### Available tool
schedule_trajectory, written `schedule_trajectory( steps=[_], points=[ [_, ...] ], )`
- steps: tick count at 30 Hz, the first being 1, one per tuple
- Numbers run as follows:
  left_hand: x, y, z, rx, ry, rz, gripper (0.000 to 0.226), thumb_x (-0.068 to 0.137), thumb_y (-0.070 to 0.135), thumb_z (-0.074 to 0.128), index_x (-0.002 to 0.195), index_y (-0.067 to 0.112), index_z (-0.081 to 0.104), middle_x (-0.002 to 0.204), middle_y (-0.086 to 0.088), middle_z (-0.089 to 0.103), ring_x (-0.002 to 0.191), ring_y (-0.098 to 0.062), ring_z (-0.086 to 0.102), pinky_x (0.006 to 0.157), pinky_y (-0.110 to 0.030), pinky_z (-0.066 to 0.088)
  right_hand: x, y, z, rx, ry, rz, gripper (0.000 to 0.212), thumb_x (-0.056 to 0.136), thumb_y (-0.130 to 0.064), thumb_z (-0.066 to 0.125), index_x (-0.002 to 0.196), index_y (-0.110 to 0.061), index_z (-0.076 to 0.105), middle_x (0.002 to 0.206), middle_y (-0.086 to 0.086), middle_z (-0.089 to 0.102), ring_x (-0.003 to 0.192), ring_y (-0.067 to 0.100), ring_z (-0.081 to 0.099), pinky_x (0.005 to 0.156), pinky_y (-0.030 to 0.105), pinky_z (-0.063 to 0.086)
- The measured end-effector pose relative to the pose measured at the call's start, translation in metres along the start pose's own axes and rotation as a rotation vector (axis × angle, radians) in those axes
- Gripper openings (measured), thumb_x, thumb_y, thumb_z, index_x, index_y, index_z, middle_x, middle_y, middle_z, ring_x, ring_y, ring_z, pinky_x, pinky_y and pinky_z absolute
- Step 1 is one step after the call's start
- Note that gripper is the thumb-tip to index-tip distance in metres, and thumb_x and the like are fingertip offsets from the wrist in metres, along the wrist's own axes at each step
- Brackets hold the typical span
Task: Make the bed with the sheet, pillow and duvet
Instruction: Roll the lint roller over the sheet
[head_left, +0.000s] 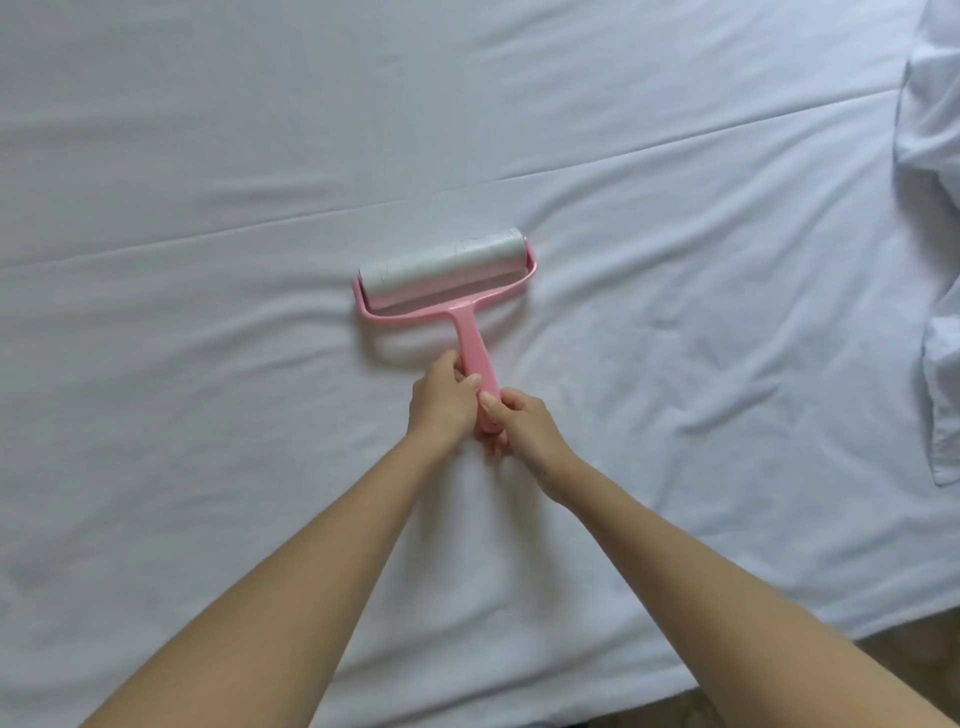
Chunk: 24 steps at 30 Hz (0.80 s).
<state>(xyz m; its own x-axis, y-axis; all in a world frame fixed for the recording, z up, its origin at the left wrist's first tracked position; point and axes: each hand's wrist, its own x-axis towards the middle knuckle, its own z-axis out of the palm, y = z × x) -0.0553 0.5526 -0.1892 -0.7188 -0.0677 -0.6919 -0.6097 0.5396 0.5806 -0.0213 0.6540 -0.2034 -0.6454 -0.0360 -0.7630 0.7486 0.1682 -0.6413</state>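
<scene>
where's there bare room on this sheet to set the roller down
Bare sheet spreads wide left of the lint roller and beyond it to the top of view. Another patch lies between the roller and the bunched white bedding at right. Crowded only mid-frame, where the left hand and right hand hold the roller's handle.
</scene>
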Motion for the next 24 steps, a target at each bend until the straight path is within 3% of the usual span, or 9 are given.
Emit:
schedule_trajectory(
  steps=[4, 9, 11, 14, 19, 24],
  points=[
    [-0.032, -0.017, 0.021, 0.014, -0.09, -0.045, 0.002, 0.092, 0.011, 0.049, 0.093, 0.011, 0.051, 0.093, -0.009, 0.059, 0.084, -0.029, 0.059, 0.085, -0.04, 0.051, -0.032, 0.034, -0.009, -0.05, -0.02, 0.027, 0.029, 0.097, -0.021, 0.047, 0.069, -0.013, 0.046, 0.066, 0.005, 0.053, 0.049, 0.019, 0.047, 0.049, 0.025, 0.039],
    [-0.072, -0.038, 0.041, 0.025, -0.166, -0.109, 0.008, 0.091, 0.009, 0.051, 0.099, 0.008, 0.055, 0.094, -0.009, 0.059, 0.089, -0.031, 0.061, 0.089, -0.04, 0.051, -0.076, 0.067, -0.014, -0.104, -0.055, 0.057, 0.023, 0.098, -0.02, 0.043, 0.078, -0.01, 0.047, 0.068, 0.002, 0.051, 0.053, 0.015, 0.046, 0.051, 0.02, 0.039],
    [-0.09, -0.041, 0.047, 0.012, -0.152, -0.117, 0.004, 0.091, 0.01, 0.05, 0.094, 0.011, 0.053, 0.09, -0.008, 0.059, 0.082, -0.026, 0.057, 0.086, -0.037, 0.051, -0.092, 0.073, -0.014, -0.128, -0.038, 0.042, 0.027, 0.099, -0.021, 0.043, 0.073, -0.014, 0.046, 0.067, 0.001, 0.052, 0.054, 0.014, 0.047, 0.054, 0.02, 0.04],
    [-0.112, -0.036, 0.045, -0.02, -0.111, -0.114, 0.013, 0.092, 0.011, 0.047, 0.1, 0.008, 0.057, 0.097, -0.014, 0.064, 0.088, -0.029, 0.06, 0.076, -0.033, 0.047, -0.112, 0.071, -0.012, -0.151, -0.001, -0.023, 0.027, 0.098, -0.024, 0.043, 0.072, -0.018, 0.049, 0.069, 0.0, 0.055, 0.061, 0.014, 0.052, 0.059, 0.025, 0.045],
    [-0.118, -0.023, 0.008, -0.068, -0.062, -0.035, 0.01, 0.085, 0.007, 0.052, 0.08, 0.01, 0.06, 0.084, -0.012, 0.064, 0.08, -0.029, 0.061, 0.085, -0.042, 0.054, -0.127, 0.04, 0.004, -0.118, 0.001, -0.092, 0.024, 0.099, -0.026, 0.042, 0.078, -0.017, 0.052, 0.075, 0.003, 0.059, 0.066, 0.013, 0.056, 0.061, 0.025, 0.046],
    [-0.112, -0.024, -0.046, -0.161, 0.054, -0.014, 0.006, 0.087, 0.006, 0.054, 0.085, 0.009, 0.059, 0.09, -0.011, 0.065, 0.091, -0.03, 0.065, 0.087, -0.042, 0.054, -0.12, -0.002, 0.042, -0.112, -0.061, -0.154, 0.026, 0.1, -0.027, 0.039, 0.086, -0.014, 0.057, 0.075, 0.005, 0.06, 0.062, 0.013, 0.055, 0.058, 0.021, 0.044]
  ],
)
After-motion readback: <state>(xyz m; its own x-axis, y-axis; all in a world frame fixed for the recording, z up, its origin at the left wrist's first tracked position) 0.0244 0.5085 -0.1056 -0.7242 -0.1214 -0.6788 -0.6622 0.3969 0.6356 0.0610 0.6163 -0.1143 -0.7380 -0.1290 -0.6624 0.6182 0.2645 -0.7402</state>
